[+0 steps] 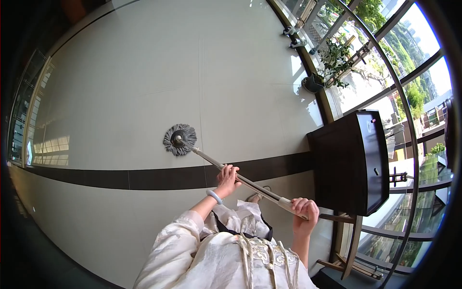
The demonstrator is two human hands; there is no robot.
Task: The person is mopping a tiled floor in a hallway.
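A round string mop head with grey strands rests on the pale tiled floor, just beyond a dark floor band. From it a metal mop handle slants back toward my right side. My left hand, with a pale bangle at the wrist, is around the middle of the handle. Near the handle's top end, my right hand grips the light-coloured sleeve.
To the right stands a black cabinet, with a wooden chair behind it. A potted plant and tall windows line the right side. The dark floor band crosses before me. A glass panel stands far left.
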